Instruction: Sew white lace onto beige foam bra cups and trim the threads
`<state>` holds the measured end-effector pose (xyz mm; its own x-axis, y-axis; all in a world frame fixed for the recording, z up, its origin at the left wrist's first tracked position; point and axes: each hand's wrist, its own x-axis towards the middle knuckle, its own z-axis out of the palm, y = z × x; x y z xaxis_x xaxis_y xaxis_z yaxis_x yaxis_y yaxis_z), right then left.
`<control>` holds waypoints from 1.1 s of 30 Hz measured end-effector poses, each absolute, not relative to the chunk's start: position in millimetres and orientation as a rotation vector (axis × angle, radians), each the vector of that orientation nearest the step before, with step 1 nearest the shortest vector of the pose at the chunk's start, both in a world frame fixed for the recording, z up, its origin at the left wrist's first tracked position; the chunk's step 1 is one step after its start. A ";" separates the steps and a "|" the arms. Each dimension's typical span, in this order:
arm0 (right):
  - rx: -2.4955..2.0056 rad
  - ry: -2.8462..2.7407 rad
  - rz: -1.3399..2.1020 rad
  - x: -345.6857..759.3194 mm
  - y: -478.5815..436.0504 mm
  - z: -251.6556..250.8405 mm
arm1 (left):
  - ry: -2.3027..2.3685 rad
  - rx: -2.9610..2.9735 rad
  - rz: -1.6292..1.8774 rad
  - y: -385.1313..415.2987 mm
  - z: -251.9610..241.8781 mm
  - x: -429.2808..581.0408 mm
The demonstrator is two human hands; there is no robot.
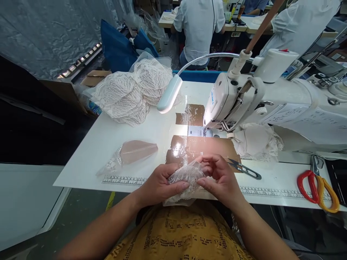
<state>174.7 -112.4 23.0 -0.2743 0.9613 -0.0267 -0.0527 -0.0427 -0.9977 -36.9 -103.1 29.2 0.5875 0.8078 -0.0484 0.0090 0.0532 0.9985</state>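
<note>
A white lace piece with sheer edging [187, 178] is held between my two hands, above the table's front edge. My left hand [166, 182] grips its left side, thumb lying on top. On the right side, my right hand [217, 177] pinches the edge of the lace between thumb and fingers. Thread snips [245, 169] lie just beyond my right hand on the table. Left of my hands rests another piece of lace with a beige panel [135, 153]. The sewing machine [225, 101] stands ahead to the right, its needle area over a metal plate.
A stack of lace pieces [127, 90] is piled at the back left. Brown tape [203, 144] covers part of the white table [89, 159]. A lamp [170, 94] arches over it. Scissors [318, 186] and folded fabric pieces [257, 141] lie right. A co-worker [200, 29] sits beyond.
</note>
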 end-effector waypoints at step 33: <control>-1.059 -1.366 1.656 159.8 -114.4 28.9 | 1.032 1.683 0.698 -103.7 63.5 -71.1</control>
<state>159.8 -114.4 28.9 -0.3942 0.9079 -0.1426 -0.0328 -0.1689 -0.9851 -71.1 -103.7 63.5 0.4687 0.8830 -0.0253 0.3052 -0.1351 0.9427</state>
